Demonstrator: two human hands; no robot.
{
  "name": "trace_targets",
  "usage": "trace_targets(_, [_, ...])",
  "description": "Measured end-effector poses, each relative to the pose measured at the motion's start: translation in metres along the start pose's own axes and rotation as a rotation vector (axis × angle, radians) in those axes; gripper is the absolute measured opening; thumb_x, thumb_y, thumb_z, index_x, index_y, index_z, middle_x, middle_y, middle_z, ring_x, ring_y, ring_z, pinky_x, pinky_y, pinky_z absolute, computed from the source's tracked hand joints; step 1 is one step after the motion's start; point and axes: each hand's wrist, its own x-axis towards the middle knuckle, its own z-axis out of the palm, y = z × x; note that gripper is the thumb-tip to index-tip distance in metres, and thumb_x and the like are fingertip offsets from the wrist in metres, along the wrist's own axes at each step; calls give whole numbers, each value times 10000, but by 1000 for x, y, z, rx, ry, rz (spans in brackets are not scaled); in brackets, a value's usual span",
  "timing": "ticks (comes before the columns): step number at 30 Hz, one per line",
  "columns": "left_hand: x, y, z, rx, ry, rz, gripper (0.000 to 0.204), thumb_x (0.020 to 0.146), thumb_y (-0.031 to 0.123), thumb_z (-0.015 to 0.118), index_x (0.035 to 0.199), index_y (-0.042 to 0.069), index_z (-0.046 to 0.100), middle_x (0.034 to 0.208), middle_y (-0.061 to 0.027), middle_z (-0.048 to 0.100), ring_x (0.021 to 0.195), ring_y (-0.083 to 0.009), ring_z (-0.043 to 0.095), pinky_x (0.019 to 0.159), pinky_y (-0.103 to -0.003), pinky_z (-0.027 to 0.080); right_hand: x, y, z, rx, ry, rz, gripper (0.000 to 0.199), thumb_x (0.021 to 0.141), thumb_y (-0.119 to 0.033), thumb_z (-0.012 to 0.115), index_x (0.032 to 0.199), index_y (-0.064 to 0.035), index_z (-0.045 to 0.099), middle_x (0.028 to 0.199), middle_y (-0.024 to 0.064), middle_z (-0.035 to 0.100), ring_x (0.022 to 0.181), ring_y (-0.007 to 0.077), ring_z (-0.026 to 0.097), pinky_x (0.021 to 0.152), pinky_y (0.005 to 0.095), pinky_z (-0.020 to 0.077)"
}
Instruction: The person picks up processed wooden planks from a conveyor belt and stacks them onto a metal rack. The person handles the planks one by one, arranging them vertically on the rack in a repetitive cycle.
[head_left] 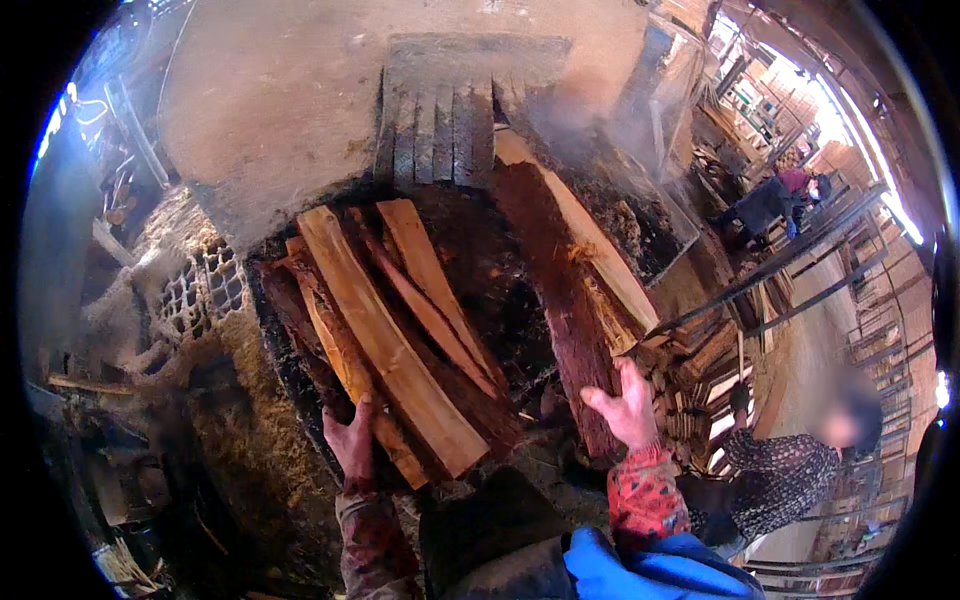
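Note:
Several rough-sawn wood slabs with bark [395, 340] lie side by side on the dark machine bed in front of me. My left hand [350, 440] is at the near left edge of these slabs, thumb and fingers apart, seemingly touching the outermost one. To the right, a thick slab with reddish bark [555, 290] points away from me, its far end at the dark slatted flaps [437, 130]. Beside its near end is my right hand [627, 408], thumb and forefinger spread, its fingertip close to the wood. Whether it touches is hard to tell.
A large tan machine hood [280, 100] rises ahead above the flaps. Sawdust covers a grating [205, 290] at left. A person in a patterned top [780, 470] is close on my right by stacked boards [715, 375]. Another person [770, 205] is farther back beyond a metal rail [780, 262].

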Motion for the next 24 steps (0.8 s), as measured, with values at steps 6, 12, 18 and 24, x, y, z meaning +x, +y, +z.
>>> trace_targets(6, [8, -25, -13, -160, -63, 91, 386, 825, 78, 718, 1145, -44, 539, 1078, -90, 628, 933, -149, 597, 828, -282, 482, -54, -4, 13, 269, -156, 105, 545, 745, -120, 779, 1159, 36, 461, 1134, 92, 572, 1034, 147, 548, 930, 304, 441])
trace_targets(12, [-7, 21, 4, 26, 33, 43, 408, 814, 130, 741, 1137, -19, 541, 1052, -79, 639, 907, -142, 604, 813, -280, 491, -28, -33, 75, 296, -356, 86, 556, 759, -153, 778, 1177, 34, 462, 1140, 97, 575, 1042, 149, 549, 924, 316, 451])
trace_targets(18, [8, -20, -6, 229, 150, 2, 715, 829, 386, 720, 1228, -147, 458, 1192, -201, 576, 1072, -225, 550, 924, -327, 439, 8, -58, 158, 218, -405, -59, 562, 782, -224, 759, 1181, 66, 489, 1053, 131, 637, 964, 167, 605, 843, 323, 494])
trace_targets(24, [5, -20, -7, 128, 142, -73, 904, 797, 476, 722, 1290, -194, 368, 1272, -271, 515, 1190, -288, 496, 1009, -349, 377, 2, -69, 170, -352, -387, -403, 421, 762, -278, 765, 1026, 26, 641, 857, 171, 664, 797, 294, 658, 714, 366, 523])
